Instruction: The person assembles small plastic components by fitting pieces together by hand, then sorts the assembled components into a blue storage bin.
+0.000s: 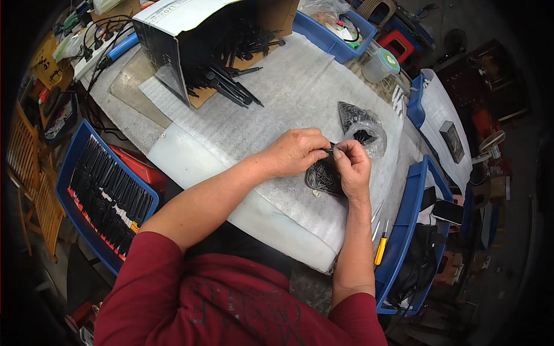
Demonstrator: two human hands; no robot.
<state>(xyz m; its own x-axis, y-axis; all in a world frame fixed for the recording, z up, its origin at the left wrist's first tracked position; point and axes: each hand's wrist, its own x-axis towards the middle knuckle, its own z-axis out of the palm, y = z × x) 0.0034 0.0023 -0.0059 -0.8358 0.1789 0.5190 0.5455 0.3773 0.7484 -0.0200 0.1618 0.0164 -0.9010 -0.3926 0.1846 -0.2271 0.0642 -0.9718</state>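
Observation:
My left hand (299,151) and my right hand (353,166) meet fingertip to fingertip over the table. Pinched between them is a thin black part (329,150), mostly hidden by the fingers. Just below the hands sits a dark shallow tray (323,177) of small silvery metal pins, partly covered by my right hand. Beyond my right hand lies a clear plastic bag (369,131) of small black pieces, its mouth open. Farther off, an open carton (157,55) on its side spills long black plastic rods (231,86) onto the table.
White foam sheeting (300,75) covers the table. A blue bin (63,183) of packed black items stands at left; another blue bin (398,277) at right holds black things and a phone (448,212). A yellow-handled screwdriver (381,249) lies beside it. A lidded tub (381,64) stands at the back.

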